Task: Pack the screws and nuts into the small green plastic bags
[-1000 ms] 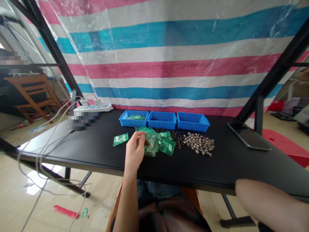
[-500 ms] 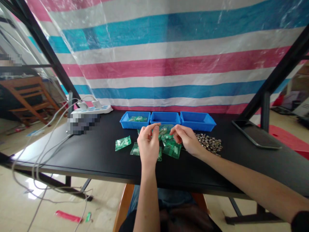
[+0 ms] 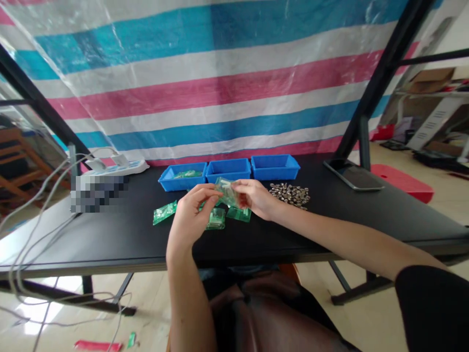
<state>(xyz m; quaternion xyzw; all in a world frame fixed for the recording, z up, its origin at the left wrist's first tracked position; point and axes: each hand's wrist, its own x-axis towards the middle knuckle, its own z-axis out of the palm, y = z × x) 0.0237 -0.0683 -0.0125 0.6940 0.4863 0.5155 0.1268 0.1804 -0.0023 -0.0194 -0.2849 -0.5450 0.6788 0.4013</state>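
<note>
A clear green plastic bag is held up off the black table between my two hands. My right hand pinches its right side. The fingers of my left hand are closed at the bag's left edge. Below and around them lie several green packets, among them one left of my left hand, one under the hands and one beneath my right hand. A pile of small shiny metal pieces lies to the right of my right hand.
Three blue trays stand in a row behind the hands: the left tray holds green packets, beside the middle tray and right tray. A phone lies at the right. The power strip and cables are at the left.
The view has turned to the right. My hands have come together around the green bag, which is now stretched between them and seen more plainly.
</note>
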